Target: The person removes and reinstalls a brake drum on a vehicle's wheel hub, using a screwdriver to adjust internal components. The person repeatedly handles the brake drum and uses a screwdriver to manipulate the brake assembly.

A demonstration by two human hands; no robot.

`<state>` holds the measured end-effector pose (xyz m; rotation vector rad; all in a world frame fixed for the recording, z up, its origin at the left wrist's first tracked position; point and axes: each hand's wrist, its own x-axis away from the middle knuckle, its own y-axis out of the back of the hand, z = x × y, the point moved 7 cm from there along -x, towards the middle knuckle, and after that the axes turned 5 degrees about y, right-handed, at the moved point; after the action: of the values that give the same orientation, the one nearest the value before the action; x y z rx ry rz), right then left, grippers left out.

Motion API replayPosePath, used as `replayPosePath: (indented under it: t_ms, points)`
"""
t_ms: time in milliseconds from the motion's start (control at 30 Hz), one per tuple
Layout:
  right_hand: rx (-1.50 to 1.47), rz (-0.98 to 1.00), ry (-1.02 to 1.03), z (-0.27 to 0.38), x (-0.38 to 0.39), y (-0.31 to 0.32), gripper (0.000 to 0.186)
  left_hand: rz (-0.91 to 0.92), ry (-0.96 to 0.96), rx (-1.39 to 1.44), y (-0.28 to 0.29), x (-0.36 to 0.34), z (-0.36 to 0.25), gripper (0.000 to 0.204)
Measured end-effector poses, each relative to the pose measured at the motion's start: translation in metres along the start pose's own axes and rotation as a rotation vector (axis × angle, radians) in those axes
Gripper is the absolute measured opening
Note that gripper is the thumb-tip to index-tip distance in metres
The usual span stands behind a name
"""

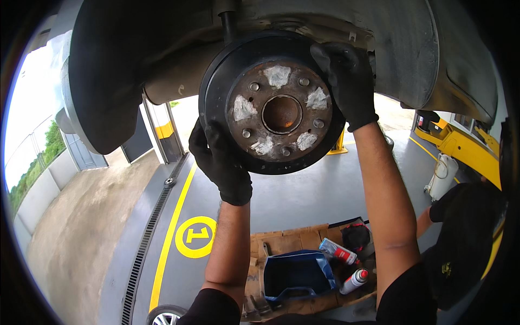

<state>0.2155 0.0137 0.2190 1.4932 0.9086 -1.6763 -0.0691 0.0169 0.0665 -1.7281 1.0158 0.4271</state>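
Held up, facing near, under the wheel arch (108, 70): the black-rimmed brake drum (281, 91), with rusty face and whitish patches. Gripping its lower left rim with the gloved left hand (223, 165). Touching its upper right rim with the gloved right hand (349, 86), fingers bent; cannot tell whether gripping. Below, on cardboard (281, 241), to see: blue tray (295, 277), with two cans (355, 281) to its right.

Well below and between my left fingers (214, 143) and right fingers (338, 62), brown cardboard (292, 238) carries a blue open-topped bin (325, 265) and two red-capped aerosol cans (355, 280). Beneath my left fingers, the grey floor (271, 206) bears a painted yellow ring (179, 237) and yellow line (163, 265).
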Motion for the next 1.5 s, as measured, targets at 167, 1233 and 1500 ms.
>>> replayPosePath:
  t_ms: [167,1233,1500]
  points:
    - [0.208,-0.064,0.222,-0.001,0.004,-0.004,0.039,0.051,-0.119,-0.265,-0.005,-0.014,-0.015,0.061]
    - [-0.16,0.358,-0.046,0.132,0.305,-0.056,0.06,0.474,-1.068,-0.323,-0.156,-0.1,-0.204,0.034]
    - [-0.218,-0.069,0.098,0.018,0.083,0.026,0.057,0.512,-0.821,-0.746,-0.025,-0.079,-0.087,0.043]
